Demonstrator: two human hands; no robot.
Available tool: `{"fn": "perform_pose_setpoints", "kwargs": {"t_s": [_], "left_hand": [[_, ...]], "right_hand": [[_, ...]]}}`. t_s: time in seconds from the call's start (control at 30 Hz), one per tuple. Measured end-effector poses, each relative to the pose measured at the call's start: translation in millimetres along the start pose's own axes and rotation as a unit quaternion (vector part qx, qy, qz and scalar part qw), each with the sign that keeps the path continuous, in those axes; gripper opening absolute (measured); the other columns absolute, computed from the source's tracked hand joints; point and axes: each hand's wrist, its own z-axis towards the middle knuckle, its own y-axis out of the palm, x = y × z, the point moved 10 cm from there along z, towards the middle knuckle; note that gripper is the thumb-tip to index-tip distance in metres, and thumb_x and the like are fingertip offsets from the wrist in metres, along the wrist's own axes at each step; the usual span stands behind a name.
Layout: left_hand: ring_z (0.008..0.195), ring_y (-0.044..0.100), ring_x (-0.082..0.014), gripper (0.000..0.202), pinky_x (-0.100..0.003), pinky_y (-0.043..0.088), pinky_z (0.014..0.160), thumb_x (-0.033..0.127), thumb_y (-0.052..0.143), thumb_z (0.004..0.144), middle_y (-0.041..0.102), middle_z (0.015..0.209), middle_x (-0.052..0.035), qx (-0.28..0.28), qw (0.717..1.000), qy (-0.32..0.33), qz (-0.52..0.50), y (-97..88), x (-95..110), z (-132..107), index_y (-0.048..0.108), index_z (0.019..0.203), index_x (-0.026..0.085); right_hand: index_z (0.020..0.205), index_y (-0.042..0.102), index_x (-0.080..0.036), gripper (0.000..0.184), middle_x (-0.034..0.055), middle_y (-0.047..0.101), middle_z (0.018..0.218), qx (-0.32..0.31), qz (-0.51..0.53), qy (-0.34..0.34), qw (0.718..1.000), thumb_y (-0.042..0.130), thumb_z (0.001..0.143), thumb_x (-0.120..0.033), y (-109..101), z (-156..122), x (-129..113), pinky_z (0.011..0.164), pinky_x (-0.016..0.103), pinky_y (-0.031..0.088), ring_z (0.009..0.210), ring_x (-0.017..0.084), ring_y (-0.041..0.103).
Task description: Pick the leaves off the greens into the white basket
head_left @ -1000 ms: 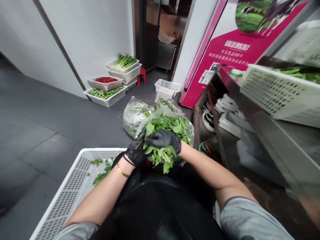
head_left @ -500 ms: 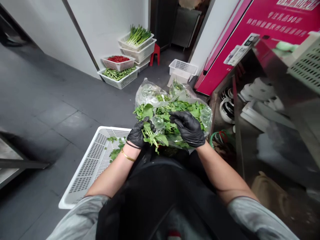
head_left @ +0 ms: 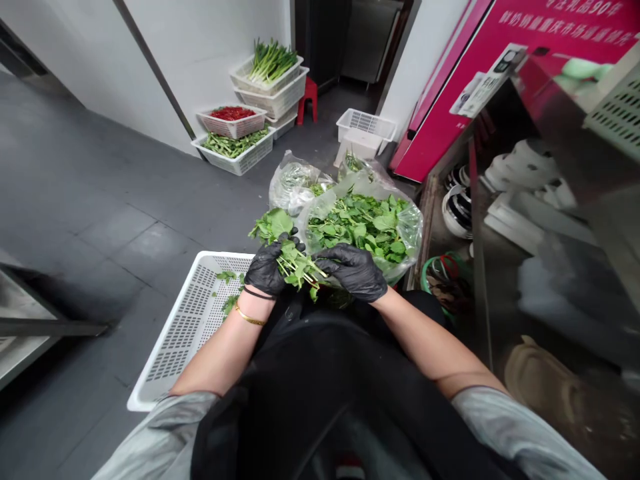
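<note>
Both of my hands wear black gloves and meet in front of my lap. My left hand (head_left: 266, 269) is closed around a small bunch of leafy greens (head_left: 280, 233), its leaves pointing up and left. My right hand (head_left: 353, 270) pinches the stem ends of that bunch (head_left: 314, 274). Just beyond my hands a clear plastic bag (head_left: 413, 228) full of more leafy greens (head_left: 363, 225) stands open. A white perforated crate (head_left: 185, 327) lies on the floor at my left, with a few loose leaves (head_left: 227, 277) in its far end.
A second plastic bag of greens (head_left: 293, 187) sits behind the first. White baskets of green onions (head_left: 270, 61), red chillies (head_left: 231, 115) and green beans (head_left: 233, 143) line the far wall beside a red stool (head_left: 309, 100). A steel shelf with white dishes (head_left: 520, 180) stands at right.
My right hand left the top of the bag and came down onto the stem ends of the bunch in my left hand. The camera tilted further down over the second.
</note>
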Motion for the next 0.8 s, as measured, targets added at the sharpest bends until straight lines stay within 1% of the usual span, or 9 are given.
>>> {"fn": "perform_pose_setpoints", "kwargs": {"t_s": [0.2,0.33,0.4,0.47,0.53,0.57,0.63,0.73,0.8], "left_hand": [[0.060,0.066,-0.0142,0.016,-0.028,0.058,0.068,0.011,0.055,0.085,0.067,0.065,-0.0013,0.110,0.986,0.128,0.007,-34.7,68,-12,0.066,0.095,0.016],[0.056,0.061,-0.0114,0.007,-0.022,0.054,0.058,0.018,0.057,0.087,0.066,0.065,-0.0009,0.149,0.971,0.183,0.022,-66.2,119,-41,0.063,0.086,0.015],[0.048,0.054,-0.0085,0.016,-0.018,0.048,0.047,0.021,0.050,0.091,0.062,0.060,0.0003,0.161,0.961,0.226,0.007,-81.0,146,-63,0.061,0.082,0.015],[0.043,0.049,-0.0090,0.027,-0.019,0.045,0.042,0.022,0.037,0.095,0.055,0.054,0.0001,0.146,0.966,0.210,0.028,-90.5,159,-75,0.059,0.080,0.014],[0.042,0.045,-0.0098,0.031,-0.021,0.043,0.040,0.023,0.034,0.094,0.047,0.049,0.0006,0.122,0.972,0.193,0.056,-98.2,164,-78,0.056,0.076,0.014],[0.041,0.043,-0.0095,0.028,-0.020,0.042,0.038,0.022,0.035,0.092,0.044,0.049,0.0009,0.107,0.975,0.182,0.066,-101.0,162,-76,0.054,0.073,0.015],[0.037,0.036,-0.0082,0.025,-0.019,0.036,0.034,0.019,0.039,0.089,0.040,0.048,0.0020,0.075,0.984,0.140,0.078,-103.5,149,-64,0.048,0.066,0.016],[0.032,0.022,-0.0067,0.029,-0.019,0.026,0.030,0.017,0.036,0.088,0.030,0.045,0.0045,0.050,0.992,0.064,0.100,-97.5,117,-33,0.036,0.059,0.019],[0.031,0.017,-0.0066,0.031,-0.019,0.021,0.029,0.015,0.033,0.090,0.027,0.043,0.0057,0.040,0.990,0.020,0.134,-84.9,94,-8,0.034,0.059,0.020]], "right_hand": [[0.089,0.074,-0.021,0.012,0.0047,0.073,0.085,0.006,0.047,0.008,0.999,0.068,0.081,-0.027,14,4,-6,0.072,0.029,0.055,0.077,0.016,0.068],[0.097,0.072,-0.019,0.026,0.0051,0.073,0.087,-0.005,0.095,0.051,0.994,0.058,0.088,-0.039,53,32,11,0.066,0.029,0.056,0.072,0.016,0.067],[0.113,0.066,-0.018,0.034,0.0083,0.071,0.105,-0.073,0.040,0.012,0.996,0.051,0.092,-0.040,90,47,1,0.077,0.031,0.056,0.087,0.017,0.068],[0.128,0.057,-0.018,0.045,0.0129,0.063,0.123,-0.164,-0.092,-0.043,0.981,0.056,0.089,-0.041,123,53,-15,0.091,0.037,0.052,0.107,0.022,0.063],[0.132,0.054,-0.018,0.047,0.0138,0.059,0.129,-0.213,-0.195,-0.081,0.954,0.056,0.090,-0.038,131,50,-28,0.096,0.038,0.049,0.114,0.024,0.059],[0.130,0.056,-0.019,0.041,0.0126,0.062,0.126,-0.206,-0.216,-0.092,0.950,0.053,0.092,-0.035,121,47,-35,0.095,0.037,0.049,0.112,0.023,0.060],[0.119,0.064,-0.022,0.030,0.0079,0.069,0.111,-0.131,-0.199,-0.098,0.966,0.048,0.095,-0.029,73,41,-51,0.090,0.032,0.052,0.101,0.018,0.065],[0.110,0.067,-0.025,0.024,0.0030,0.071,0.094,0.086,-0.103,-0.048,0.990,0.052,0.092,-0.029,-53,26,-45,0.066,0.028,0.054,0.071,0.013,0.066],[0.098,0.069,-0.022,0.019,0.0030,0.071,0.084,0.289,-0.057,-0.016,0.956,0.055,0.090,-0.030,-149,0,-19,0.046,0.023,0.046,0.054,0.010,0.060]]}}
